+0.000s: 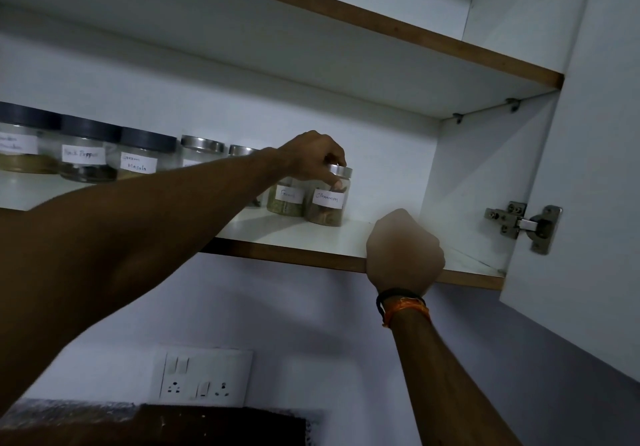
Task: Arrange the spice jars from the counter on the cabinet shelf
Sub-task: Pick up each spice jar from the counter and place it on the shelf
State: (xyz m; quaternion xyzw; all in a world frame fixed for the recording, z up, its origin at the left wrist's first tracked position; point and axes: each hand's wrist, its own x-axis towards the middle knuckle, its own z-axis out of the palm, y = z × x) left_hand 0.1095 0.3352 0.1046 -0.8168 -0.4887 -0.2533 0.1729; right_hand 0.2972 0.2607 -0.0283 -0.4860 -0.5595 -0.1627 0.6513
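Note:
A row of labelled spice jars stands on the white cabinet shelf (311,241). At the right end is the cinnamon jar (327,206) with a steel lid; my left hand (313,158) reaches over its top and grips the lid. Touching its left side is the fennel jar (286,199). Further left stand two steel-lidded jars (202,152), partly hidden by my forearm, then the black-lidded garam masala jar (143,154), black pepper jar (86,154) and one more jar (20,144). My right hand (403,251) is closed in a fist on the shelf's front edge.
The open cabinet door (588,168) with its metal hinge (523,225) hangs at the right. An upper shelf (381,26) runs overhead. Bare shelf lies right of the cinnamon jar. A wall socket panel (204,376) sits below, above a dark object (221,425).

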